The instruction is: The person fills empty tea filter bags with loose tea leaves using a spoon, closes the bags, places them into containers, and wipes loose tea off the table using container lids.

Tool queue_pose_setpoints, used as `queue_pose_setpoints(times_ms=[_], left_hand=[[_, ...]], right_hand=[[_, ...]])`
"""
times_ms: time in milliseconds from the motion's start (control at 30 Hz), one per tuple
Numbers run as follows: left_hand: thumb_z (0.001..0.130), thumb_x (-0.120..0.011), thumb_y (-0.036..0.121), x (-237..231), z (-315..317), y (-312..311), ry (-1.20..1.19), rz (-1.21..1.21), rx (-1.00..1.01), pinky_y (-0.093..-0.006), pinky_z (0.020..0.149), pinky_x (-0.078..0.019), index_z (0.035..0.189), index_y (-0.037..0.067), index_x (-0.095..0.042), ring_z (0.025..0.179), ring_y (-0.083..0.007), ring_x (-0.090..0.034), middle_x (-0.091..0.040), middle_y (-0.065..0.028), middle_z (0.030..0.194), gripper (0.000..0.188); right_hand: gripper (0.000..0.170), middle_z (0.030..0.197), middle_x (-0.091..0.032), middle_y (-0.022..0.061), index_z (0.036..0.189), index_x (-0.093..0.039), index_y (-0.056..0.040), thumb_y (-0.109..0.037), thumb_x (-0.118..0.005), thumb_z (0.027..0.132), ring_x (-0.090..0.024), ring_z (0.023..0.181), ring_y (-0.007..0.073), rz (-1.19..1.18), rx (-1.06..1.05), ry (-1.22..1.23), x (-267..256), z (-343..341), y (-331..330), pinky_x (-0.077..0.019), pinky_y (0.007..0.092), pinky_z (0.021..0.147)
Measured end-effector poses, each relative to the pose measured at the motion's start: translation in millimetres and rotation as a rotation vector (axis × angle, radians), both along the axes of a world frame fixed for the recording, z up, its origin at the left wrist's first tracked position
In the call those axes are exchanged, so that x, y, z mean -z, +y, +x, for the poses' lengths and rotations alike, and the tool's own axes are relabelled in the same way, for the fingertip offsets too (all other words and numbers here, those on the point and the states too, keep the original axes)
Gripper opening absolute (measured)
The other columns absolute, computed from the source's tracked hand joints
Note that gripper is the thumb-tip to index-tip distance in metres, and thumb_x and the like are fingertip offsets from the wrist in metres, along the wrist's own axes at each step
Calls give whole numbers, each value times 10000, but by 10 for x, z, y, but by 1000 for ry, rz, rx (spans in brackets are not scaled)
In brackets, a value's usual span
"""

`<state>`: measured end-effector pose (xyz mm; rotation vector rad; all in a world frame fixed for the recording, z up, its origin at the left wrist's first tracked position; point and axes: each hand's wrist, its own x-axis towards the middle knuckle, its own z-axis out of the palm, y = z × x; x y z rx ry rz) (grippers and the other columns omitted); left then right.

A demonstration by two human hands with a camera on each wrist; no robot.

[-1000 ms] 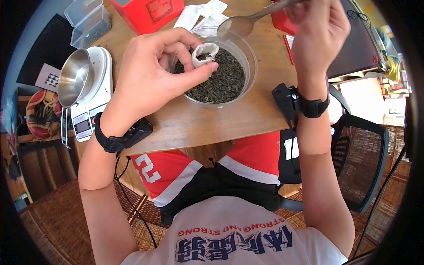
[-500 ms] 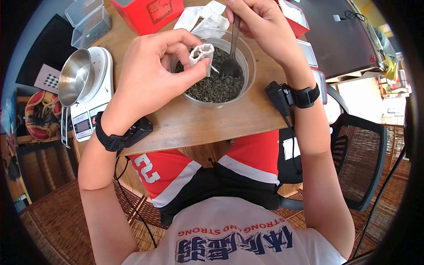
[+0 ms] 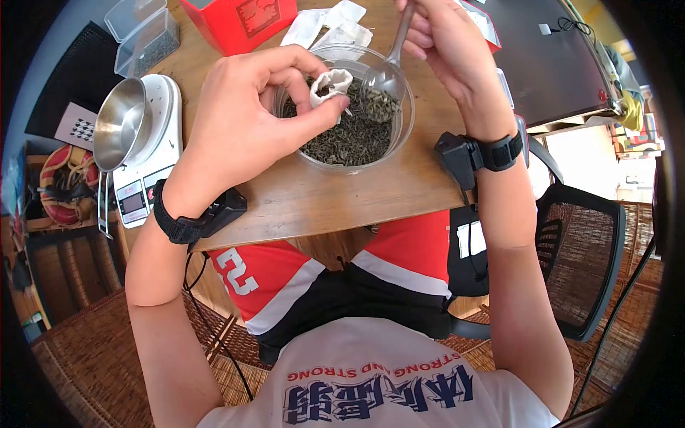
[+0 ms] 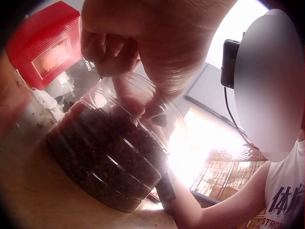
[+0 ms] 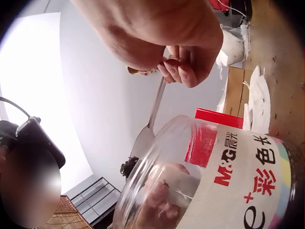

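Observation:
My left hand (image 3: 246, 118) pinches a small white tea bag (image 3: 334, 80) between thumb and fingers, its mouth turned up with some dark leaves inside. Beneath it stands a round clear plastic tub (image 3: 409, 118) of dried tea leaves (image 3: 346, 146). From the upper right, my right hand (image 3: 457, 60) grips a metal spoon (image 3: 394, 51) by its handle. Its bowl carries a heap of leaves and hangs over the tub's right side, beside the bag. In the right wrist view the loaded spoon (image 5: 155, 106) is at the rim of the labelled tub (image 5: 209, 191).
Several white tea bags (image 3: 342, 32) lie behind the tub, near a red box (image 3: 242, 25). To the left, a metal pan (image 3: 125, 125) sits on a white kitchen scale (image 3: 168, 121). A clear lidded container (image 3: 146, 46) stands behind it. The wooden table's front edge (image 3: 335, 230) runs before the lap.
The spoon came down from the upper right into the leaves, then lifted slightly with a heap in its bowl. The left hand and tea bag have stayed nearly in place, the bag tilting slightly.

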<state>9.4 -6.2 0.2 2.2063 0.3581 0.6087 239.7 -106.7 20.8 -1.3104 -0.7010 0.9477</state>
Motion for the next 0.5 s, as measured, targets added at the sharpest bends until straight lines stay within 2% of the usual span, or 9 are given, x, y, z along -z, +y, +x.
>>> queue_pose_setpoints(times_ms=[100,267,367,467,500], left_hand=[[833,-832,101,-41,-4,-8,3,-3,3,-194,492,-209,1026,6,-705,549,48,-335,-610,94,655,250],[797,-865,92,-18,-9,-20,-22,-36,11,-185,506,-229,1052,-12,-692,568,44,-363,-590,83,664,324],[780,-879,87,-5,-15,-28,-27,-45,2,-182,515,-236,1066,-19,-681,580,41,-373,-600,69,694,364],[775,-880,82,-19,-21,-21,-26,-51,-6,-180,520,-238,1065,-25,-675,589,41,-376,-600,67,707,371],[774,-880,80,-21,-22,-15,-14,-40,-13,-179,520,-237,1068,-23,-674,589,43,-373,-601,68,710,373]], right_hand=[[378,567,-356,-81,846,-601,-99,-403,-574,1068,-330,466,59,109,178,-136,-130,-69,-60,-325,230,445],[367,557,-377,-71,831,-598,-88,-360,-570,1075,-369,458,55,267,282,-133,-218,-193,-111,-360,230,435],[373,550,-414,-61,837,-598,-51,-303,-524,1103,-367,442,40,554,326,-353,-140,-205,-102,-328,213,416],[407,524,-391,-66,821,-599,-51,-331,-518,1105,-348,425,32,670,317,-484,-183,-270,-157,-311,207,413],[435,507,-387,-67,807,-597,-52,-354,-509,1108,-330,411,29,633,422,-589,-225,-339,-148,-290,204,407]])
